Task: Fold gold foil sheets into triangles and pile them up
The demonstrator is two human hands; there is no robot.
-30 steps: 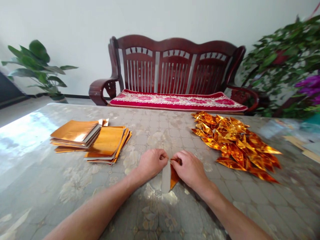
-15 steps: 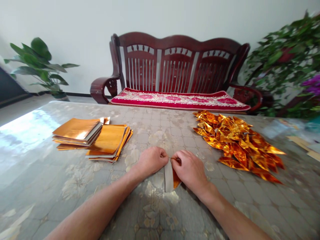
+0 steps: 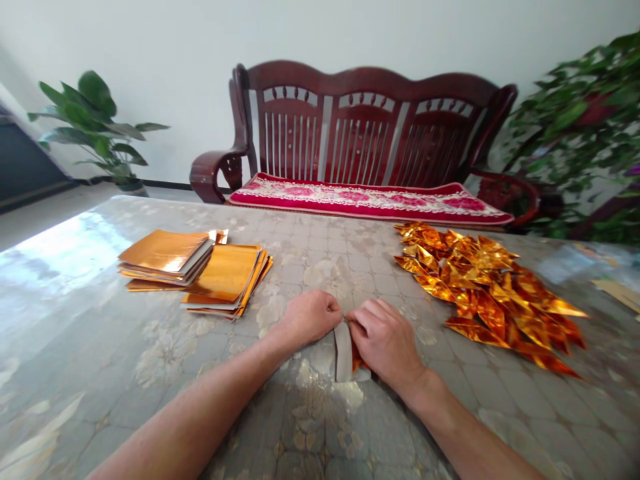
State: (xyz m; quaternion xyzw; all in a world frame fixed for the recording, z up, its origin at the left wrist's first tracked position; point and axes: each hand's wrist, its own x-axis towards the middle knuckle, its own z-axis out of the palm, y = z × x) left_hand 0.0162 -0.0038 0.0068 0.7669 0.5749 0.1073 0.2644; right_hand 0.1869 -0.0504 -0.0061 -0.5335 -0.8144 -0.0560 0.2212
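Note:
Between my two hands is a partly folded sheet of gold foil paper (image 3: 344, 357), its grey-white back showing in a strip and a bit of shiny orange-gold on the right. My left hand (image 3: 315, 315) is closed, its fingertips pinching the far end of the sheet. My right hand (image 3: 387, 339) is closed too, gripping the same end just to the right and covering part of the foil side. Stacks of flat gold foil paper (image 3: 225, 272) lie to the left. On the right is a heap of folded gold foil pieces (image 3: 480, 287) with pointed ends.
The table (image 3: 165, 393) has a floral, tile-patterned cover. Clear plastic wrapping (image 3: 575, 261) lies at its right edge. Beyond stands a dark red wooden bench (image 3: 360, 133) with a red floral cushion (image 3: 370, 198). Potted plants (image 3: 100, 127) flank the bench.
The whole view has shifted slightly, so things appear further right. My hands stay pinched at the sheet's far end, and a little more pale paper shows beneath my right hand.

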